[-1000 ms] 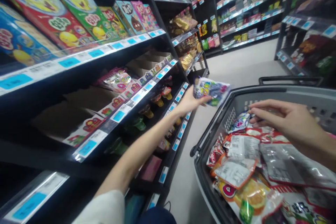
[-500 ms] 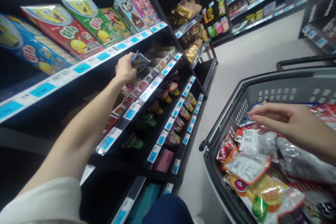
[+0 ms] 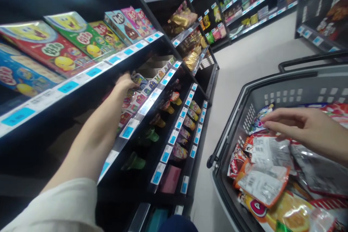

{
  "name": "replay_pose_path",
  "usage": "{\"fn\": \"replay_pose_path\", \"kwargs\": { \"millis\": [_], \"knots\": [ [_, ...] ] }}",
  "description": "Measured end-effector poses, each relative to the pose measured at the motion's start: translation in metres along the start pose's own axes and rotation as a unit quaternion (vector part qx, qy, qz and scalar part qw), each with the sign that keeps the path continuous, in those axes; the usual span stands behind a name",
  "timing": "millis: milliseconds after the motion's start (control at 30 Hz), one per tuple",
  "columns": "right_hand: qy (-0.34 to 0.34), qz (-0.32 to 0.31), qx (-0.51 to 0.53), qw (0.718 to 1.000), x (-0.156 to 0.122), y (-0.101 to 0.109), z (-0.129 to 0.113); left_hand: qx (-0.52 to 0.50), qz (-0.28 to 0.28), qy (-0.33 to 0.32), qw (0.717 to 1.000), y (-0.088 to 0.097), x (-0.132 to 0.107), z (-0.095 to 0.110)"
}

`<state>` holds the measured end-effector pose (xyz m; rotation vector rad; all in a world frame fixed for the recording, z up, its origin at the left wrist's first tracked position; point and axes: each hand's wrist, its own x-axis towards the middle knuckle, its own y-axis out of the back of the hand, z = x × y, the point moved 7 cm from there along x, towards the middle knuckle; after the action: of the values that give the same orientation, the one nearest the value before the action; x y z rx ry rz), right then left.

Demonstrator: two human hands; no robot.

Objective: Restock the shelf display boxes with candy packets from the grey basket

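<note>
Two shelf lips hem my left hand point(image 3: 123, 81): it is pushed into the narrow gap under the upper shelf point(image 3: 89, 72), fingers closed on the candy packet point(image 3: 138, 79) among the boxes. Half a second ago it was outside that gap. My right hand point(image 3: 301, 125) hovers, fingers loosely together, over the basket point(image 3: 274, 87).

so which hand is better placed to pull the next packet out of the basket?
Right. The right hand hovers over the packets in the basket, fingers at a small packet. The left hand is in the shelf.
</note>
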<state>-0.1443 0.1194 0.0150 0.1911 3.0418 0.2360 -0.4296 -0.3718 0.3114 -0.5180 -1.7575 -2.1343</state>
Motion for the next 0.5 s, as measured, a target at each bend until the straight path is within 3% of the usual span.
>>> {"fn": "replay_pose_path", "kwargs": {
  "millis": [67,167,233,367,500],
  "knots": [
    [-0.004,-0.002,-0.007,1.000,0.002,0.000,0.006,0.060,0.025,0.016,0.998,-0.001,-0.007,0.001],
    [-0.013,-0.003,-0.026,1.000,0.006,0.000,0.015,0.208,0.034,-0.022,0.977,-0.007,-0.015,0.019],
    [-0.028,0.005,-0.031,0.999,0.007,0.002,0.021,0.277,-0.013,-0.034,0.960,-0.019,-0.015,0.028],
    [0.001,0.048,-0.024,0.999,0.008,0.000,0.017,0.287,-0.171,0.016,0.942,-0.045,-0.009,0.026],
    [0.061,0.098,-0.036,0.993,0.007,-0.013,-0.003,0.270,-0.233,0.034,0.933,-0.057,-0.006,0.021]
  ]
}}
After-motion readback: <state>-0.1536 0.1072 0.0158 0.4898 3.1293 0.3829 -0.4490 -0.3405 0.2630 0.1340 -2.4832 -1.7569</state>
